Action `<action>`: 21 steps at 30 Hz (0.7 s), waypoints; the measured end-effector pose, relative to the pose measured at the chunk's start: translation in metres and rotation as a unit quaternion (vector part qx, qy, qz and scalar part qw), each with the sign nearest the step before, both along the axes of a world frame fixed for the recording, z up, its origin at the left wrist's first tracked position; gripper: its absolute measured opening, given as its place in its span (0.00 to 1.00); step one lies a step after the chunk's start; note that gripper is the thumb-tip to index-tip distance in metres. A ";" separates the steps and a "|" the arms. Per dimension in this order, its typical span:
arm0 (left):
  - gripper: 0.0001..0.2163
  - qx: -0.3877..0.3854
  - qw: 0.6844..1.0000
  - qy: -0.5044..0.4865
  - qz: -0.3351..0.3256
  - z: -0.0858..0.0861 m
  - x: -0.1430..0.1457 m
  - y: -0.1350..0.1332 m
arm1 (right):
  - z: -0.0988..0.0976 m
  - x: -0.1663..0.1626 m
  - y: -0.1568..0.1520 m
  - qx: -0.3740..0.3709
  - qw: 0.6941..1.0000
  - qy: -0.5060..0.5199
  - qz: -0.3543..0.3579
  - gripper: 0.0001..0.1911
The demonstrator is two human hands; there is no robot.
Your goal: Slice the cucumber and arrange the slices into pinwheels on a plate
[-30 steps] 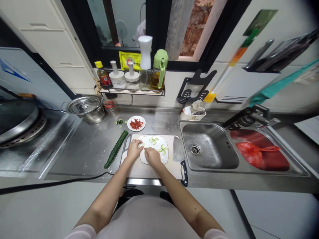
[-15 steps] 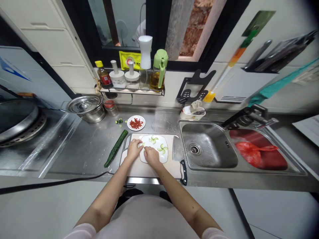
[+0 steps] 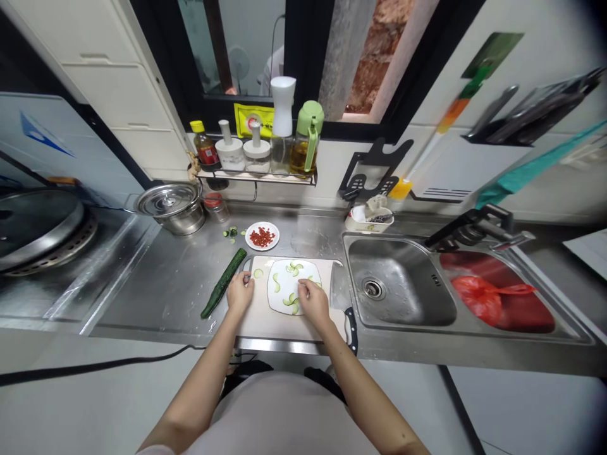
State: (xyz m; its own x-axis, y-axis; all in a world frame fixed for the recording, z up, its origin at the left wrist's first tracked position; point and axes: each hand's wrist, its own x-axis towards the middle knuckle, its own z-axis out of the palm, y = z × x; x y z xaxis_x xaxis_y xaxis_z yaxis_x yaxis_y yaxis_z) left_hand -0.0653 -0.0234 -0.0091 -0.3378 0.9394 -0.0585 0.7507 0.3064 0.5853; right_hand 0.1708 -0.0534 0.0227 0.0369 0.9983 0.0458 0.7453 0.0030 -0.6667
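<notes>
A white plate [image 3: 279, 292] with thin cucumber slices [image 3: 290, 299] lies on a pale cutting board [image 3: 265, 319] at the counter's front edge. My left hand [image 3: 239, 292] rests on the board just left of the plate, fingers curled, close to a loose cucumber slice [image 3: 258, 273]. My right hand [image 3: 313, 299] sits at the plate's right rim, fingertips pinched together over the slices; what they hold is too small to see. A whole cucumber [image 3: 222, 282] lies on the counter left of the board.
A knife [image 3: 345, 302] lies along the board's right edge beside the sink [image 3: 398, 287]. A small dish of red chilli [image 3: 262, 236] stands behind the board, cucumber ends near it. A lidded pot [image 3: 171, 206] is at the back left, a red bag [image 3: 478, 297] in the right basin.
Both hands have parted from the plate's left front: the left moved left onto the board, the right moved to the plate's right rim. More cucumber slices now show on the plate.
</notes>
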 end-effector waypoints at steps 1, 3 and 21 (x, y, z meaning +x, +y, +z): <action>0.12 -0.009 1.000 0.009 -0.001 0.001 0.001 0.000 | 0.000 0.005 -0.003 0.008 1.000 0.011 -0.004 0.17; 0.13 -0.023 0.999 0.021 -0.005 0.004 0.004 0.002 | 0.000 0.013 -0.009 0.023 0.999 0.031 -0.010 0.17; 0.15 -0.091 0.990 0.108 -0.022 0.010 0.016 0.025 | -0.005 0.037 -0.036 0.015 0.997 0.040 -0.058 0.17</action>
